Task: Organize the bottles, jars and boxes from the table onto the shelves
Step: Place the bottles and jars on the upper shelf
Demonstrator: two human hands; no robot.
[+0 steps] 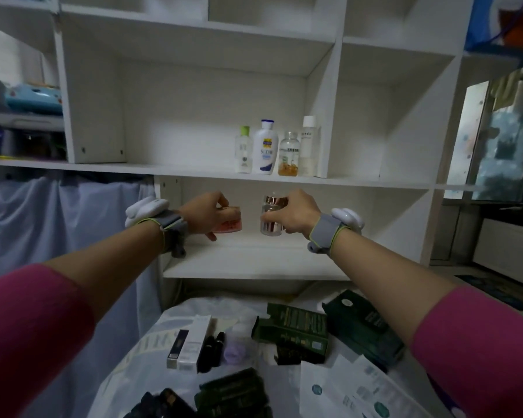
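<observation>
Above the lower shelf (254, 262), left hand (205, 216) fingers curl round a pink jar (230, 223), right hand (291, 218) fingers round a bottle (271, 217): likely slick, breakable, best gripped mid-side.

Dim, cool indoor light; the white wooden shelf unit (194, 170) reads grey, its recesses shadowed. Wide-angle bending curves the edges; the dark green cardboard boxes (293, 330) below look blurred

Dim indoor room. A tall white shelving unit (194, 170) with open compartments fills the wall ahead. A pale blue curtain (73, 212) hangs below it at left. A low white cabinet (507, 251) stands at far right.
</observation>
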